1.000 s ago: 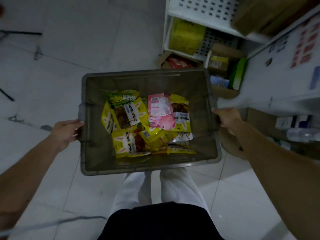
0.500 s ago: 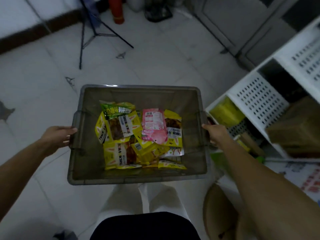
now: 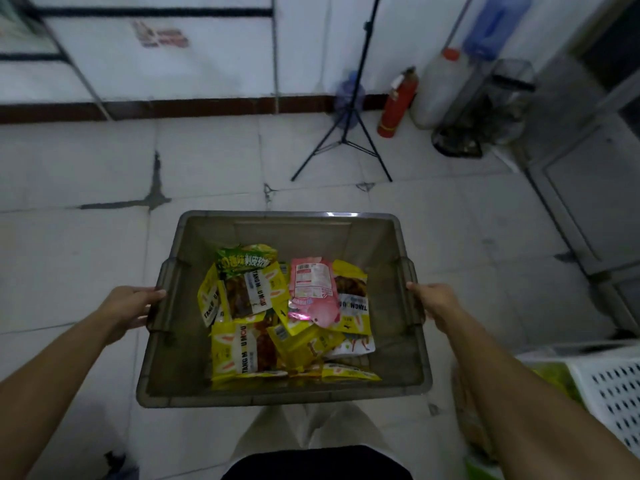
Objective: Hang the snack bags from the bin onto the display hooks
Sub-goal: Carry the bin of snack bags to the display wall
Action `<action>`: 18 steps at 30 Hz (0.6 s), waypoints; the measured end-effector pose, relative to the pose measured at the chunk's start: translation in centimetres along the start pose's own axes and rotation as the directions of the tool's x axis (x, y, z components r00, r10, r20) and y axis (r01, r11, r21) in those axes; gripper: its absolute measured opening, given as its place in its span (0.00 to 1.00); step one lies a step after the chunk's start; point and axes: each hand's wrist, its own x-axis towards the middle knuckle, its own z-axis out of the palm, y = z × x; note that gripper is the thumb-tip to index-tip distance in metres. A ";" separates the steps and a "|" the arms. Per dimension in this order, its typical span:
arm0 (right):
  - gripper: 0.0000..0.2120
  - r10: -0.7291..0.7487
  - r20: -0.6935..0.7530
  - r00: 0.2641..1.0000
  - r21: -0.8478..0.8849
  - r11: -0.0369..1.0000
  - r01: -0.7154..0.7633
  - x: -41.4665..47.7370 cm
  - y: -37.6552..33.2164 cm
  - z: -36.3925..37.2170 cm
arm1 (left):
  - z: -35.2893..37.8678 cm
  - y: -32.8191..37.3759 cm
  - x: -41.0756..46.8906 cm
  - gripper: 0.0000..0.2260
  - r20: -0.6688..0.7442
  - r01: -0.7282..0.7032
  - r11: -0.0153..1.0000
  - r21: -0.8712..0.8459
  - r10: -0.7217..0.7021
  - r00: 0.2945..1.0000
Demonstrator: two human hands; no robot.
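Your left hand (image 3: 130,308) and right hand (image 3: 434,303) each grip a side handle of the bin (image 3: 291,223), held above the floor. The snack bags (image 3: 287,313) lie heaped inside. Carry it level; no display hooks show, so look for them first.

Black top (image 3: 317,463), pale trousers (image 3: 277,429)

A translucent grey-brown plastic bin (image 3: 294,232) sat upright and open-topped in the lower centre of the frame, with a moulded handle on each side rim. A loose heap of snack bags (image 3: 287,327) lay on its bottom, flat and overlapping. Most were yellow bags (image 3: 242,351). A green bag (image 3: 247,259) lay at the heap's upper left, and a pink bag (image 3: 311,292), barcode side up, lay at its upper right.
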 end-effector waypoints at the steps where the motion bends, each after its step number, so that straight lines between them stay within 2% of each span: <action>1: 0.17 -0.011 0.018 1.000 -0.026 1.000 0.011 0.6 -1.7 1.2 | -1.2 0.1 0.3 0.16 -0.032 0.011 1.000 -0.015 -0.011 0.999; 11: 0.16 -0.119 0.195 0.974 -0.111 0.984 0.142 7.9 -17.3 11.8 | -8.7 3.1 4.7 0.14 -0.241 0.072 0.975 -0.209 -0.122 0.963; 18: 0.17 -0.199 0.291 0.936 -0.200 0.944 0.263 13.7 -29.9 18.0 | -12.2 6.4 8.5 0.13 -0.305 0.081 0.933 -0.350 -0.195 0.932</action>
